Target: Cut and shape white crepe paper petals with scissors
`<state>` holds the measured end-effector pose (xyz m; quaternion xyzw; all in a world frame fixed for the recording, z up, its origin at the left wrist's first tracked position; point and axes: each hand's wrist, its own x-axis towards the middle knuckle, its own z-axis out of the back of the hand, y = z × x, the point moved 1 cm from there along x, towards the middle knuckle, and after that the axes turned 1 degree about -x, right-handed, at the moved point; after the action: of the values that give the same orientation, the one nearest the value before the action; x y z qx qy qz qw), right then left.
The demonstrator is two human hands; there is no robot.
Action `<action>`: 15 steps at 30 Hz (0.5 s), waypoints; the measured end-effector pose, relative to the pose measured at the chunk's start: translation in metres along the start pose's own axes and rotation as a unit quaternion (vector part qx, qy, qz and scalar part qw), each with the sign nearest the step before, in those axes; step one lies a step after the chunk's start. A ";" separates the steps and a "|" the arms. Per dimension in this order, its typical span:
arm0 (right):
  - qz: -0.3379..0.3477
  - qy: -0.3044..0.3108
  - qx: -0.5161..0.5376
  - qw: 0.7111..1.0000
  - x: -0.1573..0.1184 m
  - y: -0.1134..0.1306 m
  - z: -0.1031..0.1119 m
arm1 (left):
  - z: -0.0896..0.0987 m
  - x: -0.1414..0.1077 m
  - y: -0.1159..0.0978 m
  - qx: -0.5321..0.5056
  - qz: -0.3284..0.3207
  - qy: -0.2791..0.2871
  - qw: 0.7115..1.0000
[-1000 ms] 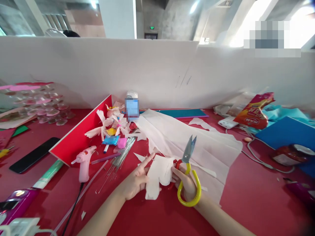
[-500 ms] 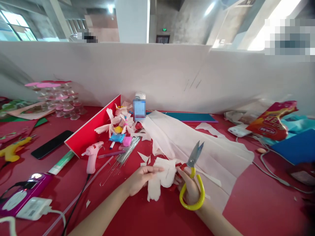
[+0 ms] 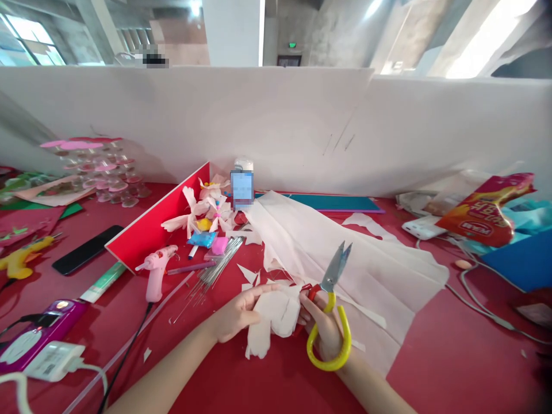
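With narrow grip, the left hand (image 3: 235, 315) pinches a white cutout (image 3: 282, 313) while the right hand (image 3: 325, 329) holds scissors (image 3: 331, 276) pointing toward one o'clock.

Premises: craft workshop
Table (image 3: 241, 388): pink glue gun (image 3: 157, 271), scissors (image 3: 330, 301), wire bundle (image 3: 223, 260), pale flowers (image 3: 188, 221)
Structure: concrete walls (image 3: 332, 37), green exit sign (image 3: 292, 45)
Partition (image 3: 276, 126): white

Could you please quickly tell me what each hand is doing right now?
Left hand: closed, holding the cut white paper.
Right hand: closed, holding the yellow-handled scissors, with fingertips at the paper's edge.
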<state>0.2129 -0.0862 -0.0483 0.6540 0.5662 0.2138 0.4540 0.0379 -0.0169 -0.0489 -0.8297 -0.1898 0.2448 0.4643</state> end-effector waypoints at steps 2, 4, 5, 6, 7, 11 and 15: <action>-0.001 -0.003 0.000 1.000 0.002 0.001 0.000 | -0.002 -0.001 -0.002 0.038 0.009 -0.013 0.999; -0.007 -0.004 0.002 1.000 0.003 0.002 0.000 | -0.002 -0.001 -0.004 0.083 0.010 -0.038 0.996; -0.010 -0.006 0.004 1.000 0.003 0.001 0.001 | -0.002 -0.001 -0.004 0.099 0.007 -0.045 0.994; -0.014 -0.009 0.005 1.000 0.004 0.001 0.002 | -0.002 -0.001 -0.004 0.107 0.005 -0.047 0.993; -0.018 -0.014 0.005 1.000 0.004 0.000 0.003 | -0.002 0.000 -0.004 0.107 0.005 -0.044 0.993; -0.022 -0.032 -0.008 0.999 0.006 -0.001 0.005 | 0.000 0.001 -0.001 0.098 0.021 -0.048 0.994; -0.025 -0.030 -0.036 0.999 0.004 0.003 0.001 | 0.001 -0.001 -0.001 0.093 0.017 -0.050 0.994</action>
<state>0.2165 -0.0829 -0.0470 0.6290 0.5601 0.2033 0.4992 0.0366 -0.0161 -0.0485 -0.7726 -0.1749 0.3109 0.5252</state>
